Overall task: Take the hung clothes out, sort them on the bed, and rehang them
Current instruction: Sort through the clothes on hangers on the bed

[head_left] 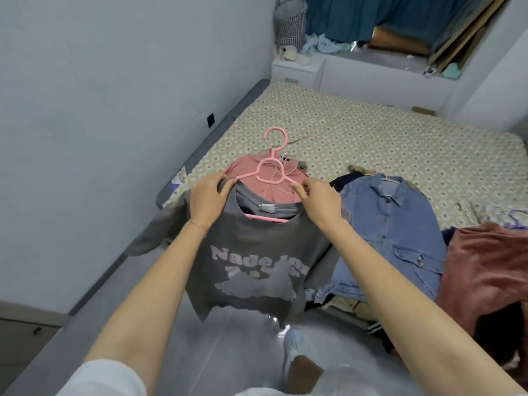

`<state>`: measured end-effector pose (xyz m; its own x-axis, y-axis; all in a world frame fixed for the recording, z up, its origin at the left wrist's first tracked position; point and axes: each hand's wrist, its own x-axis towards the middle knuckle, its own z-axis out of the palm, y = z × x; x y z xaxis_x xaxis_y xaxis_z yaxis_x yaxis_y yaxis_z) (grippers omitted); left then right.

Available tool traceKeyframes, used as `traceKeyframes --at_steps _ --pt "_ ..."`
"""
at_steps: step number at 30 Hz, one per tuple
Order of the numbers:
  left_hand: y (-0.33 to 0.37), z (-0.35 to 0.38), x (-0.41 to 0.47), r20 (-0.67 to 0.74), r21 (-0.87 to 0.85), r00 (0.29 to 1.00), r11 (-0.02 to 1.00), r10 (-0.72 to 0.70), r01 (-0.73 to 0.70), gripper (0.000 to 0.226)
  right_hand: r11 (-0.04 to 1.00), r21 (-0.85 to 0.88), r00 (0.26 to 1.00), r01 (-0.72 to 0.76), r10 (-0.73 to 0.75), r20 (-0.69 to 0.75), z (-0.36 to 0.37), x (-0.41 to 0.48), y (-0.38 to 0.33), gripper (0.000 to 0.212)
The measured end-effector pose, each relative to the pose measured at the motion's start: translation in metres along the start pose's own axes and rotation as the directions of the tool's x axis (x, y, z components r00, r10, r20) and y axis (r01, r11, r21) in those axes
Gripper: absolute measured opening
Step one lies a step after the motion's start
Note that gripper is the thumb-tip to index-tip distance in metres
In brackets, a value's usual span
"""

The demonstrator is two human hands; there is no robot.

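1. While we hold the grey T-shirt (257,252) up over the edge of the bed (371,132), our left hand (207,195) grips its shoulder and our right hand (320,200) pinches an arm of the pink hanger (271,170). Our hands are apart, probably to keep the neck stretched.
2. It hangs limp, grey with pale lettering; the hanger's bar shows inside the collar, hook above.
3. A denim shirt (385,221) lies beside it.

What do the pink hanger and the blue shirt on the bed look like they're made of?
Pink hanger: likely plastic, smooth and slightly glossy, moulded in one thin piece. Blue shirt: looks like denim, matte faded weave with buttons and stitched pocket flap.
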<state>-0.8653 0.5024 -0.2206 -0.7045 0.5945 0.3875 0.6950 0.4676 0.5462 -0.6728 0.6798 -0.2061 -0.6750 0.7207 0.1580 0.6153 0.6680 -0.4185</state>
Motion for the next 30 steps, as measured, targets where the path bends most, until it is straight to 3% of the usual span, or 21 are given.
traceKeyframes --at_steps 6,17,26,30 --pt "-0.039 0.034 0.061 -0.012 0.005 1.000 1.000 0.000 0.000 0.027 0.995 0.088 0.998 -0.040 0.045 -0.047 0.037 0.061 -0.006 0.048" --pt "-0.089 0.106 0.215 0.059 0.040 0.998 0.999 -0.016 0.014 0.030 0.981 0.167 0.995 -0.103 0.102 0.014 0.088 0.218 -0.004 0.048" --pt "-0.129 0.212 0.303 0.251 -0.066 0.968 0.997 -0.017 0.034 0.029 0.957 0.208 0.979 -0.203 0.191 0.073 0.145 0.315 0.037 0.037" --pt "-0.154 0.276 0.339 0.346 -0.079 0.938 0.996 -0.022 0.053 0.029 0.945 0.151 0.956 -0.289 0.277 0.095 0.188 0.360 0.066 0.047"
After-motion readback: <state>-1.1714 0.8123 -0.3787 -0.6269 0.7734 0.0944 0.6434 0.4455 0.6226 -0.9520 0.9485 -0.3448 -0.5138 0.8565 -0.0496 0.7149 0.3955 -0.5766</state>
